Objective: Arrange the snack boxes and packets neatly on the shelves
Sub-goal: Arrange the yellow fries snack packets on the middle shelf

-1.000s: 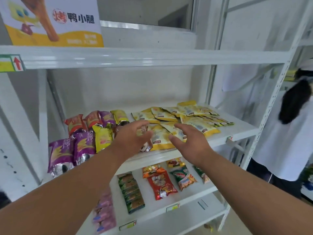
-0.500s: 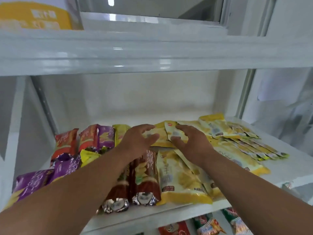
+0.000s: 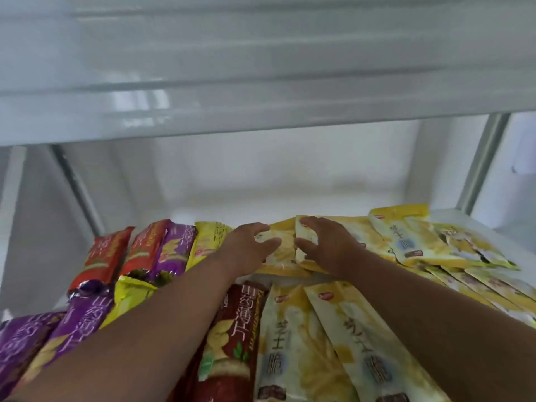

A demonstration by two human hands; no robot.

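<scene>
Both my hands reach to the back middle of the white shelf (image 3: 232,208). My left hand (image 3: 248,248) pinches the left edge of a flat yellow packet (image 3: 277,255), fingers over its top and thumb on its face. My right hand (image 3: 329,246) grips a neighbouring yellow packet (image 3: 304,232) by its left edge, which overlaps the first one. Several more yellow packets (image 3: 420,242) lie fanned out to the right. Two further yellow ones (image 3: 293,343) lie at the front, between my forearms.
A brown tube packet (image 3: 237,329) lies under my left forearm. Red packets (image 3: 107,256) and purple packets (image 3: 78,320) fill the shelf's left side. The upper shelf's edge (image 3: 261,82) hangs low overhead. A metal upright (image 3: 481,163) stands at the right rear.
My view has moved closer and lower, into the shelf. Both hands have slid from the front packets to the yellow packets at the back and closed on them.
</scene>
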